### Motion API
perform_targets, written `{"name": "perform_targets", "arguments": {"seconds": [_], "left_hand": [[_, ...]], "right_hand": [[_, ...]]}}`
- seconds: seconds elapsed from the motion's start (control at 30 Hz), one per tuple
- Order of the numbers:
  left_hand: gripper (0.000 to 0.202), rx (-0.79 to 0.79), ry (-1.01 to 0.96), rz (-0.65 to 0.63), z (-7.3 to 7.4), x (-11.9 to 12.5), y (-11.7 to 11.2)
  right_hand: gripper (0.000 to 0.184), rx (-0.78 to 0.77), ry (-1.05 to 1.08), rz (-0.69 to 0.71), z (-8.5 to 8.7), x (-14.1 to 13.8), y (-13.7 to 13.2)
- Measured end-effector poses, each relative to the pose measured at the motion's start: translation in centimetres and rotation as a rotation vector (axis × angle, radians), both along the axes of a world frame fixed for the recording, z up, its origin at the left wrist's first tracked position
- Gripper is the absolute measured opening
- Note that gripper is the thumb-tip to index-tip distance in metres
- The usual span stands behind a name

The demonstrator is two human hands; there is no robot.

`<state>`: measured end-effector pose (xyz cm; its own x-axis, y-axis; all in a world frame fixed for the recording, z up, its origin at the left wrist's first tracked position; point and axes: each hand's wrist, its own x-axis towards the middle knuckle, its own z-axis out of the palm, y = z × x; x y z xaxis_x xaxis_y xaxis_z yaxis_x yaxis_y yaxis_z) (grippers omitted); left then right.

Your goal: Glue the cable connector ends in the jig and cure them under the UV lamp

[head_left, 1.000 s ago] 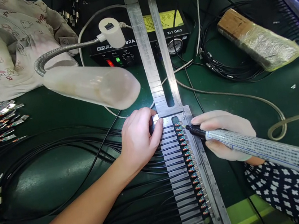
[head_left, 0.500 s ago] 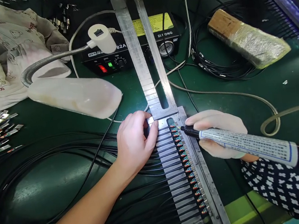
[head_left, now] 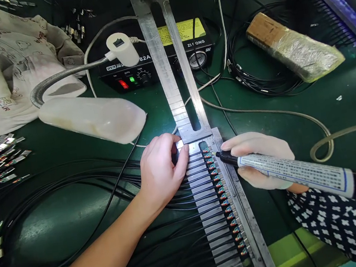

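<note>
The silver slotted metal fixture [head_left: 247, 216] lies lengthwise in front of you on the dark green table [head_left: 276, 112], its comb side carrying a row of black round cables [head_left: 82, 173] whose stripped, coloured wire ends [head_left: 219, 184] sit over the slot. Your right hand [head_left: 260, 142], in a pale glove, grasps the white printed pen-shaped tool with blue rings [head_left: 294, 171], its black nose at the far end of the row (whether it touches a wire, I cannot tell). Your bare left hand [head_left: 158, 166] has its thumb and 1 finger at the fixture's far left edge; whether they pinch or merely press, I cannot tell. You seem to be working the wire ends with the tool's nose; the next move calls for fine aim and a steady fixture. Beyond lie a second silver slotted strip [head_left: 161, 62], a white lamp head [head_left: 91, 118] and a black control box [head_left: 133, 69].
</note>
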<state>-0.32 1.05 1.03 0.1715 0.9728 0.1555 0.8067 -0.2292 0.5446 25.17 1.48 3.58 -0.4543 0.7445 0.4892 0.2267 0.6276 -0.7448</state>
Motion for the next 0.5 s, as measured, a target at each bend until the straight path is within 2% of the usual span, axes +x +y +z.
{"name": "perform_targets", "arguments": {"seconds": [0.5], "left_hand": [[0.011,-0.012,0.009,0.007,0.04,-0.03,-0.13]], "right_hand": [[0.032,0.013,-0.032,-0.018,-0.23,-0.08,0.28]]}}
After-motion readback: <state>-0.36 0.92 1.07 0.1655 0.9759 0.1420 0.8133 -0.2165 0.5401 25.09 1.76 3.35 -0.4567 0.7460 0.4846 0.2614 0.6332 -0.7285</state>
